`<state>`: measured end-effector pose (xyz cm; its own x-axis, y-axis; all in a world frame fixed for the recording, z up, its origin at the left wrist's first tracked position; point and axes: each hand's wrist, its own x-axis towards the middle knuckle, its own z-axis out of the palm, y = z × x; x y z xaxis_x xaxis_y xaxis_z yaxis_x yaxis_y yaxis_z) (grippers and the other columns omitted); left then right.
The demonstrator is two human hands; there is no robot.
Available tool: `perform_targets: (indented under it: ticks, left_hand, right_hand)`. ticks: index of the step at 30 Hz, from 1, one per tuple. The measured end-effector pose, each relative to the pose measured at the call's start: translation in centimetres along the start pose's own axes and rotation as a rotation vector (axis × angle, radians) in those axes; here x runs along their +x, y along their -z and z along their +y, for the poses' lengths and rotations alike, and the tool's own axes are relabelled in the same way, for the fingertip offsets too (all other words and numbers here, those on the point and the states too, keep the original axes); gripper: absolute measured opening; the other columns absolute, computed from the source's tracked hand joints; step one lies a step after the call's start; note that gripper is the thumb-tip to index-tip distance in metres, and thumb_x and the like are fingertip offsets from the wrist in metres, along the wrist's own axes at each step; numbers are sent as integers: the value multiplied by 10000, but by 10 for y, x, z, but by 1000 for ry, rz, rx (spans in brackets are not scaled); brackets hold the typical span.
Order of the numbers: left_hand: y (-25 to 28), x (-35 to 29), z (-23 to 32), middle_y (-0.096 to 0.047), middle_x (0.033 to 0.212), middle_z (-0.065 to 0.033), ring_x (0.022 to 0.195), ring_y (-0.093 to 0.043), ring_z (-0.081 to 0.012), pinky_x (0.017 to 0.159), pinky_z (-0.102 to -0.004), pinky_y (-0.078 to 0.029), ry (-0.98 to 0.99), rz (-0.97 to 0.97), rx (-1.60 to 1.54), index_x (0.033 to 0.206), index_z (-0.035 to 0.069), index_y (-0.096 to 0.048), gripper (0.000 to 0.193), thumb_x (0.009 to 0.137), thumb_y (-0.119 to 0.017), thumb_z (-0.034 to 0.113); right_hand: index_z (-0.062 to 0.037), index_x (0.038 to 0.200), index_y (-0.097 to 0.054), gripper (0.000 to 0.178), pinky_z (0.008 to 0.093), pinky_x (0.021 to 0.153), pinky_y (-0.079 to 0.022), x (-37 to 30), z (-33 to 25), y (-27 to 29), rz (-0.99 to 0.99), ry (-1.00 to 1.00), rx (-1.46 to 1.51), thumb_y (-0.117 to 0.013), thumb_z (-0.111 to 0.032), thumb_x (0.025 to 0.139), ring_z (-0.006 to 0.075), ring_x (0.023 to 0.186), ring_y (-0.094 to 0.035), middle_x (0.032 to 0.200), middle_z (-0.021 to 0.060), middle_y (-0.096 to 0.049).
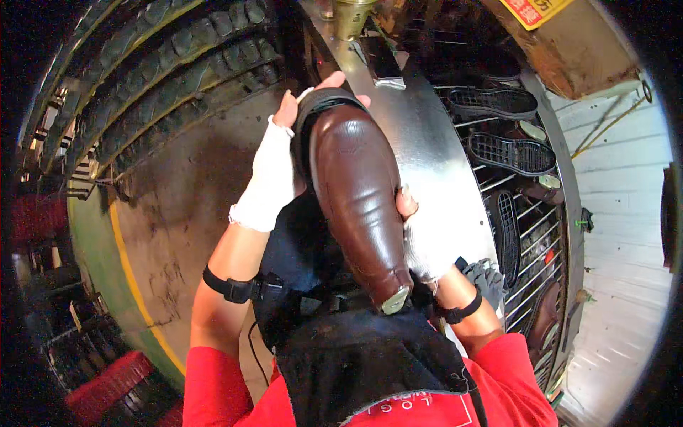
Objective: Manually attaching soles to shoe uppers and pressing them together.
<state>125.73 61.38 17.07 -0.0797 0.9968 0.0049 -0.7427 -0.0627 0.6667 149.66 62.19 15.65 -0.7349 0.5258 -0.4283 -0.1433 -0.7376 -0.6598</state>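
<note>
A glossy dark brown leather shoe upper (359, 192) is stretched over a shoe last, whose pale green end (395, 302) shows at the bottom near my apron. A black rubber sole (324, 99) lies against the far, broad end of the upper; most of it is hidden behind the leather. My left hand (281, 156), in a white fingerless glove, is wrapped round the sole and that far end. Against the right side of the upper is my right hand (423, 238), also white-gloved. Its thumb presses the leather, while its other fingers are hidden.
A metal worktop (434, 156) runs along my right, with a dark phone-like object (380, 58) and a cup (350, 20) at its far end. Beyond it, a wire rack (523, 235) holds several black soles (512, 153). Shelves of dark shoes (185, 71) stand far left.
</note>
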Motion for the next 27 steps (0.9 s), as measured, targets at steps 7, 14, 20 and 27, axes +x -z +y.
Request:
perform_targets:
  ticks: [7,14,20,27]
  left_hand:
    - [-11,-6,1,-504,1499,-240,1268,-598,-321,1070,-477,-504,-27,-48,145,1590,105,-316,845,997,-388,703]
    - [-20,-17,5,-519,1489,-228,1266,-599,-312,1078,-464,-498,-27,-47,188,1585,57,-310,886,992,-390,710]
    - [-21,-37,16,-603,1383,-125,1280,-581,-217,1124,-376,-433,29,-49,165,1566,26,-345,1034,838,-734,648]
    - [-3,-73,26,-448,1555,-65,1345,-518,-275,1168,-486,-408,-278,-11,415,1641,187,-167,1205,731,-884,522]
  right_hand:
    - [-35,1339,-571,763,345,910,-560,5,-6,-6,18,-131,55,-636,-668,917,193,1018,-686,1188,90,-685]
    - [-22,1276,-610,786,349,852,-577,8,0,-3,27,-167,56,-662,-698,879,192,966,-695,1131,85,-702]
    - [-8,1110,-690,791,313,747,-566,-6,-6,-10,35,10,-157,-667,-751,840,169,837,-699,980,78,-727]
    - [9,1098,-708,696,301,719,-520,-1,-22,-55,-67,128,-567,-625,-663,933,117,801,-636,883,58,-703]
